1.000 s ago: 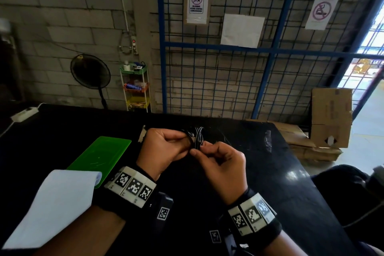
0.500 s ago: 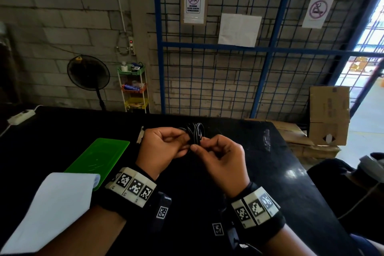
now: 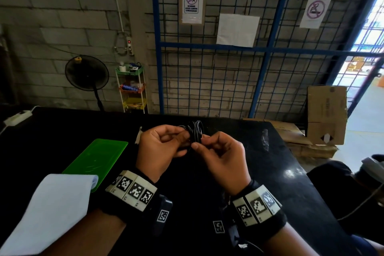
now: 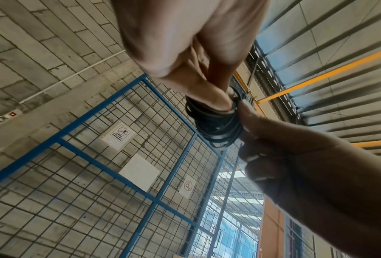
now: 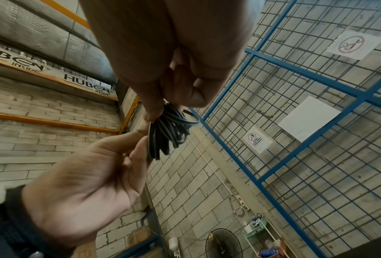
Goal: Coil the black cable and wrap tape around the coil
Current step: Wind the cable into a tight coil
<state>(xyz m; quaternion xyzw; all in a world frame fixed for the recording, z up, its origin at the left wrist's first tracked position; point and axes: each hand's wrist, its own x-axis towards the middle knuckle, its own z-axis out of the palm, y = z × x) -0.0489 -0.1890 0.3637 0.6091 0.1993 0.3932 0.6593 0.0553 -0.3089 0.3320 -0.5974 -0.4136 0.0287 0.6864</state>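
Note:
The black cable (image 3: 195,131) is a small tight coil of several loops, held above the black table (image 3: 270,172) between both hands. My left hand (image 3: 184,138) pinches the coil's left side with thumb and curled fingers. My right hand (image 3: 199,144) pinches the right side with thumb and forefinger. In the left wrist view the cable coil (image 4: 216,124) sits under my left thumb, with the right hand (image 4: 246,118) touching it from below. In the right wrist view the coil (image 5: 165,134) hangs between right hand (image 5: 162,111) and left hand (image 5: 138,144). I cannot make out any tape.
A green mat (image 3: 95,160) and a white sheet (image 3: 47,210) lie on the table to the left. A small pale strip (image 3: 138,135) lies beside the left hand, and a clear plastic piece (image 3: 265,139) lies at the right. A blue wire fence (image 3: 228,68) stands behind the table.
Both hands have kept hold of the coil in nearly the same place. The right fingers have shifted slightly on it, and the coil has turned a little.

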